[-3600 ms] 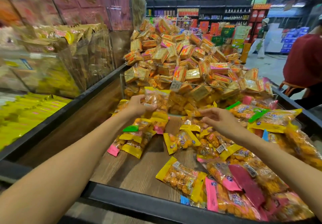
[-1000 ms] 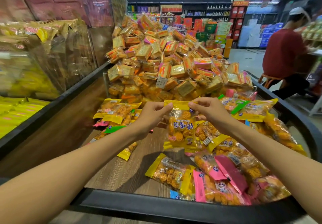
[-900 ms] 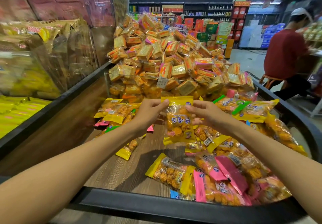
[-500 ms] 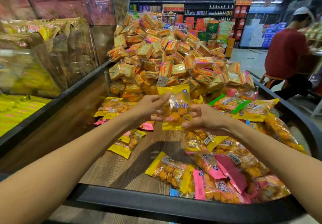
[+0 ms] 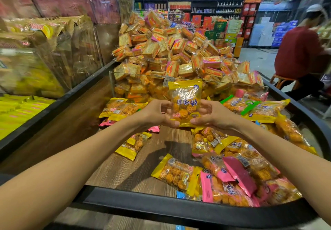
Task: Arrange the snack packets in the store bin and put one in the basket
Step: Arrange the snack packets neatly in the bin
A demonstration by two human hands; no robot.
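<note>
A yellow snack packet (image 5: 185, 100) with round orange snacks stands upright above the middle of the store bin (image 5: 161, 206). My left hand (image 5: 155, 114) pinches its lower left edge and my right hand (image 5: 211, 115) pinches its lower right edge. More packets with yellow, pink and green ends lie on the bin's wooden floor: a small stack at the left (image 5: 121, 109), a loose one (image 5: 133, 144), one near the front (image 5: 176, 173), and a heap along the right (image 5: 241, 172). No basket is in view.
A clear divider (image 5: 179, 79) holds back a tall heap of cracker packs (image 5: 172, 50) at the bin's far end. Another bin with yellow packs (image 5: 21, 108) sits at the left. A person in a red shirt (image 5: 300, 54) sits at the right on a stool.
Both hands lifted the yellow packet from the bin and turned it upright; their grip moved from its top edge to its lower edge. Earlier the left hand placed a packet on the left stack.
</note>
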